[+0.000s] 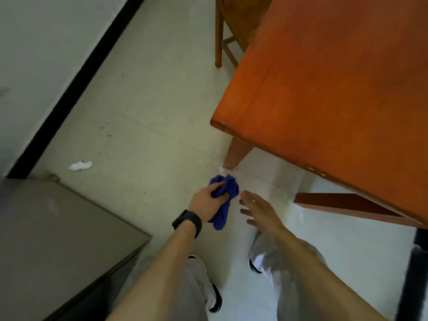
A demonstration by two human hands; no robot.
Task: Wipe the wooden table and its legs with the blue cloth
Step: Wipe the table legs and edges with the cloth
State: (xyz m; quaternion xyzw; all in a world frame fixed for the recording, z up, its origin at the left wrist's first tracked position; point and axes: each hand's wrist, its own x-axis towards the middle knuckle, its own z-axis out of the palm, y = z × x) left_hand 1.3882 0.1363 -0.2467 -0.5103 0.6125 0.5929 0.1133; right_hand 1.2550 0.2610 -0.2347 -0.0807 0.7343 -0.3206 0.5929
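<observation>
Near table leg: left hand bunches cloth, soft, light, limp; right hand fingers spread, empty.

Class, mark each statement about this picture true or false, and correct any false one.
1. The left hand grips the blue cloth. True.
2. The right hand holds a second cloth. False: it is open, fingers spread, and holds nothing.
3. The blue cloth lies flat on top of the wooden table. False: the left hand holds it bunched up, lower than the tabletop and near the table leg.
4. A black wristband sits on the left wrist. True.
5. A white scrap lies on the floor. True.
</observation>
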